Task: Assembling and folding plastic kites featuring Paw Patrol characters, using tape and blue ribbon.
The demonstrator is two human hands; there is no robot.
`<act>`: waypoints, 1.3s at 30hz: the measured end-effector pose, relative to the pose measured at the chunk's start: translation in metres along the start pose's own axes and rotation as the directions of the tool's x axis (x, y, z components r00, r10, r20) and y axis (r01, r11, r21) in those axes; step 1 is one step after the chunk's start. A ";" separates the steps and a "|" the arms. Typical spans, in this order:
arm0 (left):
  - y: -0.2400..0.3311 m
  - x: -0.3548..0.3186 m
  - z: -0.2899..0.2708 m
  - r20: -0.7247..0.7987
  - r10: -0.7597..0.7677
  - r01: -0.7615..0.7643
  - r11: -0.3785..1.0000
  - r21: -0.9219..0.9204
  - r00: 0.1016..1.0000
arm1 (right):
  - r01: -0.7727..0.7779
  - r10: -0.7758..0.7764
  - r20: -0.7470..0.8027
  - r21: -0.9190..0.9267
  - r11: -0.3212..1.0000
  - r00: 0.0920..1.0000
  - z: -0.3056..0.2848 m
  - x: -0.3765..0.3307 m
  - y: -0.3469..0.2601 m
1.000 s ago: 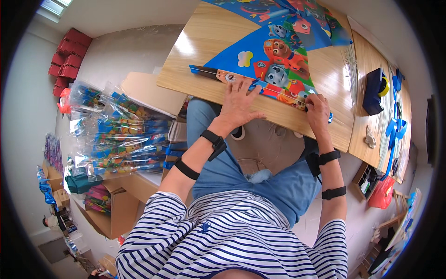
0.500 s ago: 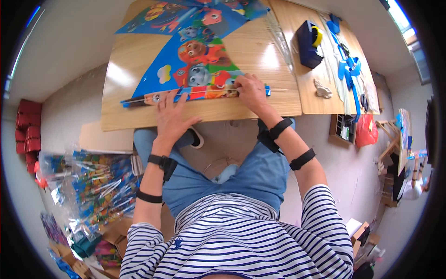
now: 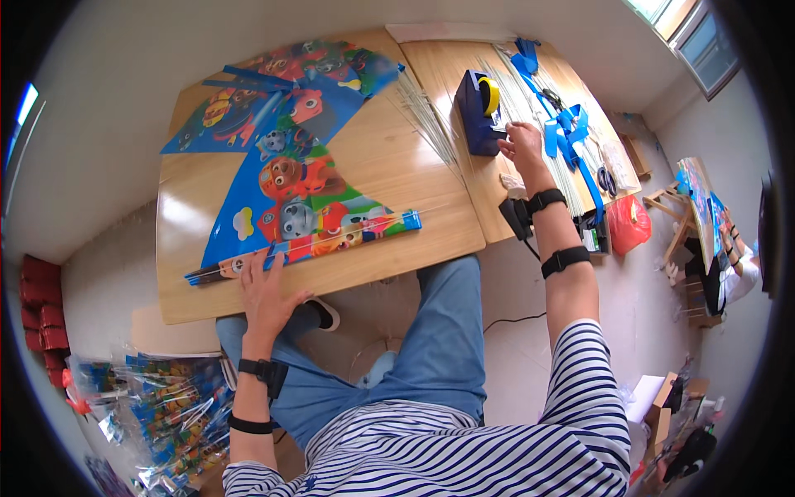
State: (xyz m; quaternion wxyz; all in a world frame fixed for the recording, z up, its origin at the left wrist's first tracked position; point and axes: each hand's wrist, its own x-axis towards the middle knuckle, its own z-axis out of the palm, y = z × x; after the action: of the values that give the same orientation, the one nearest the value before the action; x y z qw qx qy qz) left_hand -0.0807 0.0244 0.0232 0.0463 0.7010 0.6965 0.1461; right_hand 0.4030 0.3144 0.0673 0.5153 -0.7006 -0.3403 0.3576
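A blue kite [image 3: 240, 186] printed with cartoon dogs lies spread on the wooden table. Along its near edge runs a thin pale rod [image 3: 364, 228]. My left hand [image 3: 263, 286] lies over the left part of that edge, fingers stretched out and pressing rod and fabric down. Over at the right, my right hand [image 3: 526, 149] is at the front end of a dark blue tape dispenser [image 3: 476, 124] with a yellow roll [image 3: 490, 97]. Its thumb and fingers are drawn together at the tape end, which is mostly hidden.
Thin rods [image 3: 426, 116] lie beside the kite. Right of the dispenser are blue ribbon [image 3: 570, 132], scissors [image 3: 607, 180] and more pale rods. A red plastic bag [image 3: 629, 225] hangs past the table edge. Plastic-wrapped kites [image 3: 166, 414] are piled on the floor at lower left.
My right hand has left the right end of the kite's edge and reached over to the tape dispenser. My left hand stays on the edge. The view has swung to the right.
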 end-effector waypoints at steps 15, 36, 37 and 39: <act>-0.004 0.000 0.003 -0.029 0.034 -0.034 0.999 -0.006 0.999 | -0.045 -0.006 0.237 0.209 0.977 0.971 -0.012 -0.005 0.003; -0.002 0.002 0.002 -0.021 0.055 -0.055 0.998 0.001 0.998 | -0.341 0.249 0.242 0.499 0.797 0.938 -0.013 -0.019 0.043; -0.001 0.003 0.002 -0.020 0.055 -0.055 0.998 0.001 0.998 | -0.341 0.250 0.241 0.498 0.797 0.938 -0.014 -0.018 0.043; 0.000 0.004 0.002 -0.016 0.052 -0.051 0.999 0.009 0.999 | -0.317 0.181 0.312 0.472 0.823 0.933 -0.015 -0.017 0.043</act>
State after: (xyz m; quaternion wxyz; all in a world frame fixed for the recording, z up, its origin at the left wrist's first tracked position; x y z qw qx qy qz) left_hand -0.0807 0.0283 0.0220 0.0340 0.7177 0.6792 0.1498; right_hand 0.4116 0.2828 0.0314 0.5841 -0.5242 -0.2000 0.5865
